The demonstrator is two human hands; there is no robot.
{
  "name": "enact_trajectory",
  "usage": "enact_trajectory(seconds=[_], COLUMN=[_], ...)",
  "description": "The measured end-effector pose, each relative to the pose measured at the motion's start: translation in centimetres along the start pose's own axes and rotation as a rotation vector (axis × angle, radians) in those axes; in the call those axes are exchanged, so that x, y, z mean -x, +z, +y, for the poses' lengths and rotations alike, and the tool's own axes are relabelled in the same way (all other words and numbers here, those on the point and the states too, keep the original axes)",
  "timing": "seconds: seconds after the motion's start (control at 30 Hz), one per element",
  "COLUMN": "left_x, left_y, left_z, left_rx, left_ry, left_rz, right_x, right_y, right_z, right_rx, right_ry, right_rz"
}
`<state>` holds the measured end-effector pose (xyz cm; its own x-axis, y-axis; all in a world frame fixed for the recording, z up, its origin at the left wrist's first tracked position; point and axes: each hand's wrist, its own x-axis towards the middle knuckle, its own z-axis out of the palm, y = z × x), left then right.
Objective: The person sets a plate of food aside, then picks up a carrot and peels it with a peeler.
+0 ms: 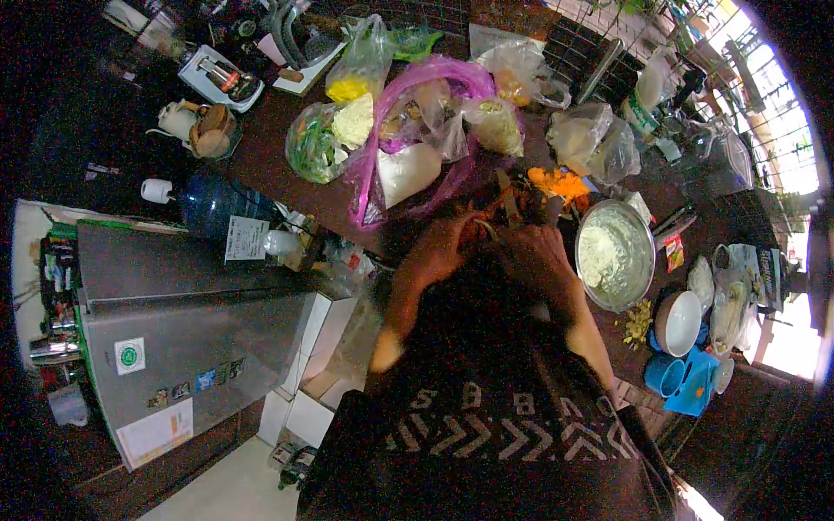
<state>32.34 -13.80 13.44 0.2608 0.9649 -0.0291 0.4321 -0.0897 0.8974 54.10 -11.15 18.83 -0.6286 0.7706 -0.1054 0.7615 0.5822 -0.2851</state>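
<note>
My left hand [443,243] is at the table's front edge, its fingers curled around something small and dark that I cannot make out. Close beside it, my right hand [537,247] is closed near the base of a knife-like blade [506,195] that points away from me. Just beyond my right hand lies a heap of shredded orange pieces [559,185]. A metal bowl [638,269] with a pale, creamy mixture [601,258] stands to the right of my right hand. Past my left hand, a pink plastic bag [369,187] holds a clear bag of white powder [408,172].
Bags of green vegetables [313,143] and yellow food [349,88] are at the back left. On the right are a white bowl [682,321], a blue cup [664,375] and small pale pieces [638,324]. A grey fridge [200,321] stands at the left.
</note>
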Motion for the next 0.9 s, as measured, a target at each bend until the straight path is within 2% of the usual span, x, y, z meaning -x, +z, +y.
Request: enact_trajectory(seconds=[0.03, 0.07, 0.13, 0.17, 0.23, 0.27, 0.33, 0.4, 0.63, 0.73, 0.8, 0.9], left_x=[0.0, 0.0, -0.1, -0.1, -0.1, -0.2, -0.1, 0.1, 0.5, 0.4, 0.4, 0.8], left_y=[-0.1, -0.2, -0.8, -0.4, 0.6, 0.6, 0.4, 0.1, 0.4, 0.4, 0.1, -1.0], left_z=[0.1, 0.1, 1.2, 0.5, -1.5, -1.4, -0.8, -0.4, -0.4, -0.3, 0.1, 1.5], left_rx=[-0.007, -0.007, -0.040, -0.041, -0.064, -0.065, -0.082, -0.099, -0.142, -0.150, -0.157, -0.187], left_ry=[0.024, 0.024, -0.039, -0.038, 0.082, 0.083, 0.063, 0.030, -0.012, -0.014, -0.031, -0.065], left_rz=[0.007, 0.007, -0.039, -0.040, 0.089, 0.087, 0.083, 0.080, 0.113, 0.135, 0.126, 0.059], right_x=[0.3, 0.7, 0.8, 0.7, 1.0, 1.6, 1.6, 0.6, 0.0, -0.1, 0.1, 0.6], right_y=[0.3, 0.9, 1.2, 1.2, 4.2, 9.3, 9.2, 0.2, 0.6, 0.2, 1.1, 1.3], right_z=[0.0, -0.1, -0.1, 0.0, 2.1, 5.8, 5.7, -0.8, -1.0, -1.2, -0.5, -0.1], right_rx=[-0.001, 0.027, 0.053, 0.044, 0.033, 0.212, 0.391, 0.083, 0.062, 0.067, 0.064, 0.110], right_ry=[0.000, -0.015, -0.028, -0.030, -0.029, -0.160, -0.291, 0.053, 0.074, 0.095, 0.026, 0.032], right_rz=[0.000, 0.136, 0.274, 0.258, 0.243, 0.373, 0.501, 0.106, 0.116, 0.056, 0.157, 0.145])
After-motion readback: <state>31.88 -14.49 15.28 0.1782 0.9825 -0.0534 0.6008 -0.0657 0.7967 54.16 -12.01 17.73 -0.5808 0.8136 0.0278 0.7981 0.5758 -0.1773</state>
